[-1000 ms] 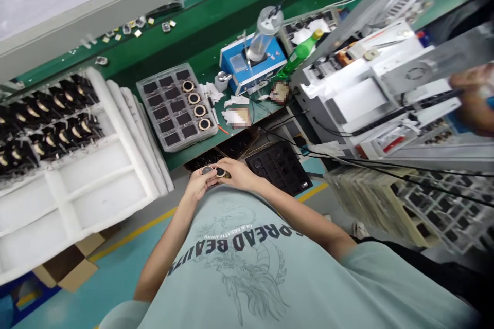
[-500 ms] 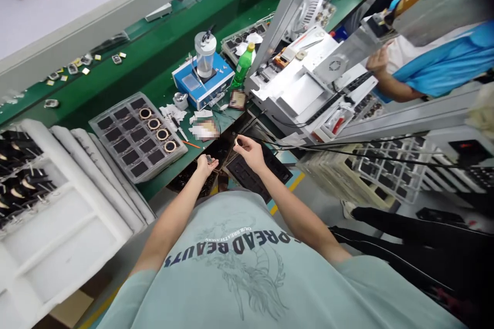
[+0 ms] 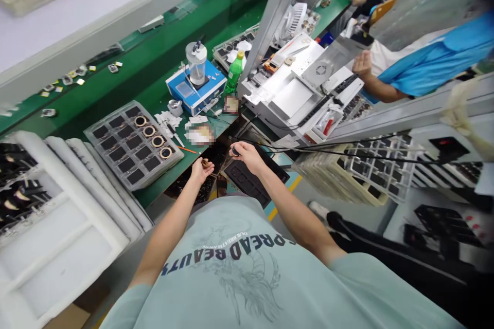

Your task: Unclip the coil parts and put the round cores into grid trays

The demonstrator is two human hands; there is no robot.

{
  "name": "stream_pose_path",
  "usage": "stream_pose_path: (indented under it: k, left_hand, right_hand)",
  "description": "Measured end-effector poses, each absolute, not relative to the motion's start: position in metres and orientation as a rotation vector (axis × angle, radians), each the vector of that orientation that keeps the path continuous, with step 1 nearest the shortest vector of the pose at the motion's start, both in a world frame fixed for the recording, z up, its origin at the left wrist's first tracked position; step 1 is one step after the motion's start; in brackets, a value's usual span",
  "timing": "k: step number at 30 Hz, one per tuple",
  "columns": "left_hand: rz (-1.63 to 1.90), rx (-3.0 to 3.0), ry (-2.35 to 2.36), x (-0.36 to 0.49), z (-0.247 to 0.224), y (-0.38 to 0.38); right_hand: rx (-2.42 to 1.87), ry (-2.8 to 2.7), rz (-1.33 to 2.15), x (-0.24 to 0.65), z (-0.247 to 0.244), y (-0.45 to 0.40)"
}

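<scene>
My left hand point(image 3: 202, 169) is palm up past the bench's front edge, its fingers curled round a small brownish part point(image 3: 205, 163). To its right, my right hand point(image 3: 247, 156) pinches a small dark round part point(image 3: 234, 150) between thumb and fingers. The hands are apart. On the green bench, left of my left hand, a clear tray point(image 3: 133, 146) holds dark square pieces, and several gold rings stand in its right column. An orange stick point(image 3: 188, 149) lies near the bench edge.
A blue box point(image 3: 197, 87) bears a clear canister; a green bottle point(image 3: 234, 73) stands beside it. White foam trays point(image 3: 92, 190) stack at left. Black cables point(image 3: 309, 147) run right of my right hand. A white machine point(image 3: 293, 97) and a person in blue point(image 3: 417, 69) are beyond.
The view has shifted slightly. The part in my left hand now shows brownish instead of dark, and the one in my right hand shows a darker face.
</scene>
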State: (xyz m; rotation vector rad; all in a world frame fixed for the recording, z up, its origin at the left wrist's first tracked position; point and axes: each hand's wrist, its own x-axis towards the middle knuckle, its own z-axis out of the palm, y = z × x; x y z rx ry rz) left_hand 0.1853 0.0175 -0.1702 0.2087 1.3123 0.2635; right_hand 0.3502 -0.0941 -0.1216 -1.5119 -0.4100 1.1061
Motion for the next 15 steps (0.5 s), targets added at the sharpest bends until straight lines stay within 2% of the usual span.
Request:
stream_pose_path:
  k: [4, 8, 15]
  left_hand:
    - [0.371, 0.319, 1.236, 0.127, -0.129, -0.014]
    - [0.439, 0.592, 1.141, 0.065, -0.094, -0.046]
    - [0.535, 0.897, 1.193, -0.012, -0.046, -0.072]
  right_hand:
    - [-1.777, -1.011, 0.989, 0.330, -0.124, -0.046]
    - [-1.828, -1.531, 0.918, 0.288, -0.112, 0.034]
    - [-1.816, -1.920, 0.408, 0.218, -0.093, 0.199]
